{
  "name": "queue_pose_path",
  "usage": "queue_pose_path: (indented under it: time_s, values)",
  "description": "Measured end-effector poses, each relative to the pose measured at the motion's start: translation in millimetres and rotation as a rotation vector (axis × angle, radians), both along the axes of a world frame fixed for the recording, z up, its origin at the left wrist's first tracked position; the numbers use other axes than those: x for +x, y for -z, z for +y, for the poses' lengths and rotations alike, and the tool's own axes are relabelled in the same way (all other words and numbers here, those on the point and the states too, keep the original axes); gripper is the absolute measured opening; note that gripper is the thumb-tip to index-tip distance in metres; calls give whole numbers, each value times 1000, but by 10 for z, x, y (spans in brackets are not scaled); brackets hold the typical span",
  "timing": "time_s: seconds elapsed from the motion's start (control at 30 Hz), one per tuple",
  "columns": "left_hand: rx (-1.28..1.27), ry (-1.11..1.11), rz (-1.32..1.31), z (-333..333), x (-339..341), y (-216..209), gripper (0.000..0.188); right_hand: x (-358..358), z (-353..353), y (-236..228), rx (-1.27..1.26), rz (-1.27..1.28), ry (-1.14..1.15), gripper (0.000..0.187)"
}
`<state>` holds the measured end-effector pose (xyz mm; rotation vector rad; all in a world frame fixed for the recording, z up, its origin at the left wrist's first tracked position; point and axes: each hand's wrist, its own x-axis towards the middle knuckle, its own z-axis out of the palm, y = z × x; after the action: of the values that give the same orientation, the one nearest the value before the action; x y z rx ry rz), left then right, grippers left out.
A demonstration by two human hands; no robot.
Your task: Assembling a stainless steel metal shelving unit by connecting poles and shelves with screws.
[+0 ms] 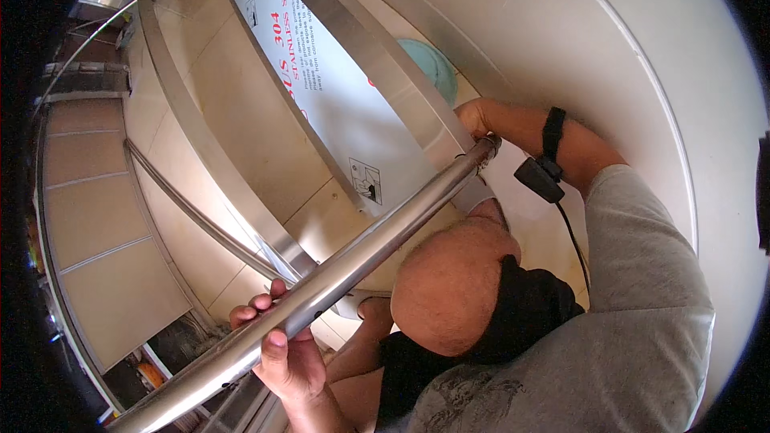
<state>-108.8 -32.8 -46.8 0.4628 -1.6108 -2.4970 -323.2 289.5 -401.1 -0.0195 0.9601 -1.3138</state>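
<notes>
A long, shiny round metal tube (353,261) slants across the view from lower left to upper right. My left hand (293,353) is closed around its nearer part, thumb on one side and fingertips on the other. My right hand (472,117) is at the tube's far end, its fingers hidden behind the end and the metal edge. Small dark holes show along the tube. Beyond it lies a steel frame of flat bars (180,112), with a steel panel (345,104) under printed white-blue film. One bar's end meets the tube near my left hand.
A pale wall (609,56) rises close on the right. A teal round basin (429,68) stands behind the frame. Tan cabinet panels (120,281) line the left side. A thin curved metal rod (200,224) runs beside the frame. My bent knee (449,289) is beneath the tube, above the tiled floor.
</notes>
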Motion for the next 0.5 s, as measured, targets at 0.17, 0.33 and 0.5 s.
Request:
queue_pose_path:
  time_s: [0.17,0.33,0.5]
  values:
    - [11,-8,-14,-6,14,9,38,-12,-22,18,-76,-75,-81,32]
    - [44,-2,-16,-59,45,48,37,93,-71,-124,-225,-103,-60,33]
    - [59,32,-35,-134,33,105,34,129,-90,-522,0,143,82,37]
